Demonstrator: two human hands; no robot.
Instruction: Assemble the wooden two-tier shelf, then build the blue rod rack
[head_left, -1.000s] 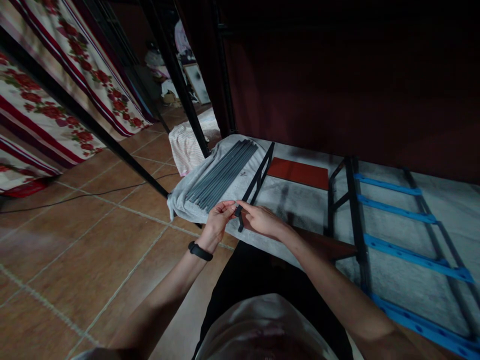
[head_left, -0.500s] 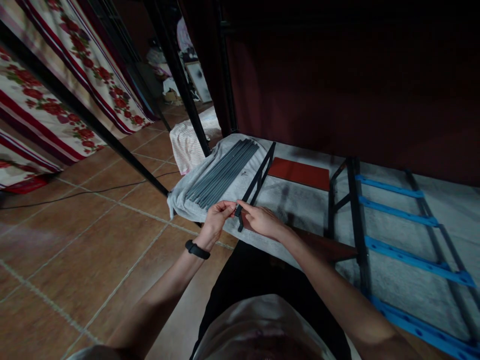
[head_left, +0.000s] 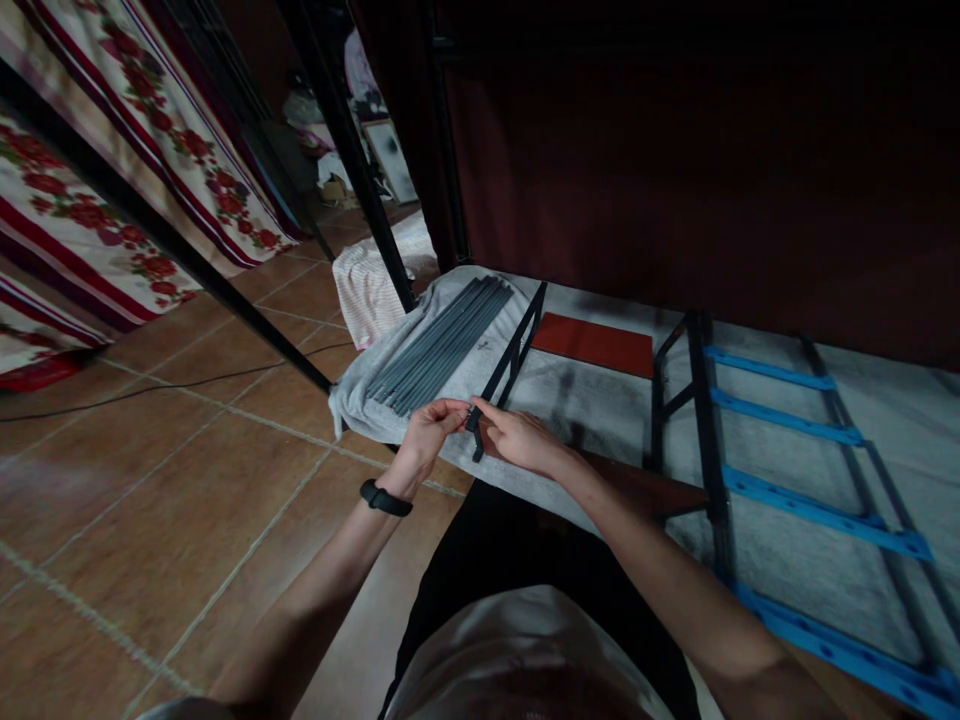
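A dim room with a brown tile floor [head_left: 187, 480] surrounds a low bench spread with a grey cloth [head_left: 592, 405]. At its near edge, the left hand [head_left: 426, 437] brings thumb and forefinger together in a pinch at the near end of a black frame [head_left: 507, 358]; whether they grasp the metal itself or some tiny part against it, I cannot tell. The right hand [head_left: 521, 441] meets that same end from the other side, its forefinger stretched out to the tip of the frame and its other fingers curled under; whether these hold anything is hidden.

The frame slants from the hands toward the far side of the bench. Just left of it lies a bundle of grey rods [head_left: 442, 345], side by side on the cloth. To the right are a red board [head_left: 592, 345] on the far side and a brown board [head_left: 660, 484] on the near side, partly behind the right forearm. Past them stands a second black frame [head_left: 703, 400], with blue strips [head_left: 784, 418] farther right.

A black band [head_left: 386, 498] circles the left wrist. Farther out, a cord [head_left: 187, 385] crosses the tiles, and a flowered curtain [head_left: 169, 150] hangs at far left.
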